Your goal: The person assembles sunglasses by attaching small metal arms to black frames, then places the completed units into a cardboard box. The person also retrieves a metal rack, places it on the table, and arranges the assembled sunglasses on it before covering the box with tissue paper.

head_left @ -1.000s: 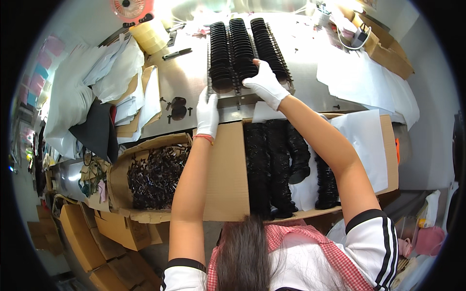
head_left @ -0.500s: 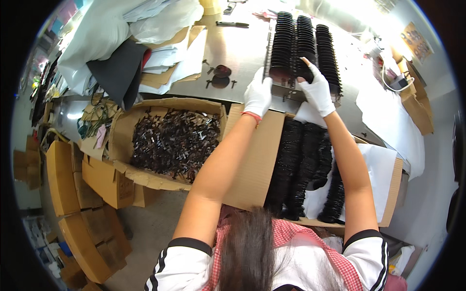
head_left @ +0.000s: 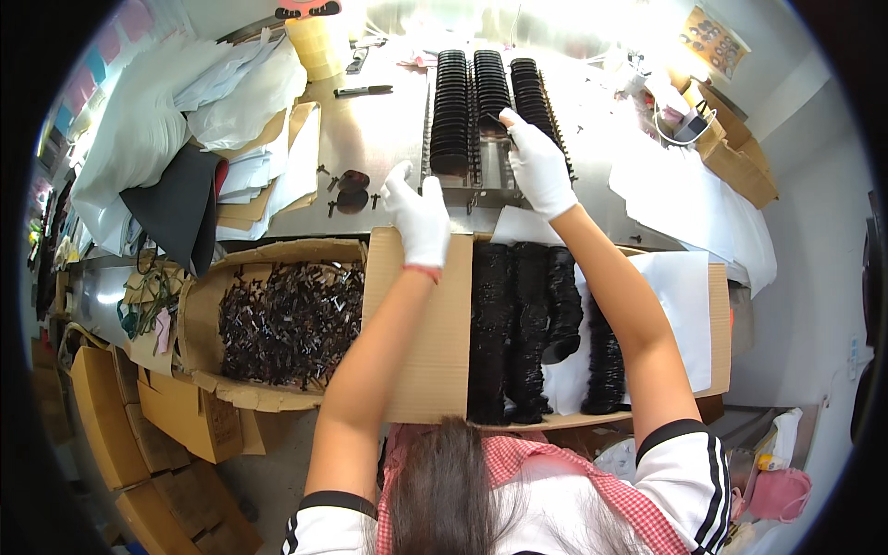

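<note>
A metal rack (head_left: 470,197) on the bench carries three rows of dark round lenses, standing on edge. My gloved right hand (head_left: 541,171) is at the middle row, its finger and thumb at the right edge of a dark lens (head_left: 493,126) at the front. My gloved left hand (head_left: 416,222) is held off the rack's near left corner, open, fingers apart and holding nothing. Below the rack, a carton (head_left: 718,333) lined with white paper holds several stacks of black lenses (head_left: 529,324). The upright flap (head_left: 421,342) of this carton is under my left forearm.
An open carton (head_left: 196,324) at left holds many small dark pieces. Loose lenses (head_left: 352,190) and small parts lie on the bench near a black marker (head_left: 363,91). Papers and envelopes (head_left: 259,176) pile up at left. White sheets (head_left: 661,190) and a brown box (head_left: 735,153) are at right.
My left hand has come away from the rack's left side and its fingers have spread. My right hand stays at the middle row. The whole view has shifted, moving the scene leftward.
</note>
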`<state>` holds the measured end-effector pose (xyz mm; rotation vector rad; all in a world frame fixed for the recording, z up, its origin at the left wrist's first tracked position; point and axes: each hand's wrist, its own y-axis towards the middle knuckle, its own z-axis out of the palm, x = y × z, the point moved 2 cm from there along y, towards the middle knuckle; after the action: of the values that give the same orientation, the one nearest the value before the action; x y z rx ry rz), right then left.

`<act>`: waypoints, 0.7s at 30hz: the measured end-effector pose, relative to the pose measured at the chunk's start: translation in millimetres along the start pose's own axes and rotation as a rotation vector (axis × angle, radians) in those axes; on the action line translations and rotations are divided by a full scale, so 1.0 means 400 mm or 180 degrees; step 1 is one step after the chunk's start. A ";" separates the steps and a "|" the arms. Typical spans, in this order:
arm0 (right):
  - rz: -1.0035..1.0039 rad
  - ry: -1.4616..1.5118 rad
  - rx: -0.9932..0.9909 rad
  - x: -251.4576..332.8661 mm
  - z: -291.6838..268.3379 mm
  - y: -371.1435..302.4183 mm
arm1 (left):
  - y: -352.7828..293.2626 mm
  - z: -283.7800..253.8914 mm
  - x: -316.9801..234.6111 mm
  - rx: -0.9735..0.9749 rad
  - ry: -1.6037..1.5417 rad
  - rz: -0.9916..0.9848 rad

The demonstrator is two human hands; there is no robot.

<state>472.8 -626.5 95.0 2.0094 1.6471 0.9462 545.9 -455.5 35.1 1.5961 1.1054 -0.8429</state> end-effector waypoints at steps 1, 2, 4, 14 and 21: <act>0.0337 0.0906 -0.0045 0.023 -0.019 -0.012 | -0.031 0.012 -0.030 0.0054 -0.1353 -0.0340; 0.0376 0.1173 -0.0096 0.061 -0.036 -0.032 | -0.058 0.024 -0.060 0.0225 -0.2679 -0.0712; -0.0055 0.1331 0.0536 0.133 -0.058 -0.076 | -0.084 0.026 -0.088 0.1301 -0.4522 -0.2526; 0.1936 0.2278 0.0913 -0.087 0.057 0.068 | -0.076 0.019 -0.048 0.1498 -0.2967 -0.2538; 0.1869 0.2869 0.1279 -0.138 0.135 0.136 | -0.043 0.097 0.011 0.1061 -0.0661 -0.0120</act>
<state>544.0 -686.0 78.4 2.6224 1.7507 2.1139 530.8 -489.6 14.6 1.7135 0.8819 -1.2392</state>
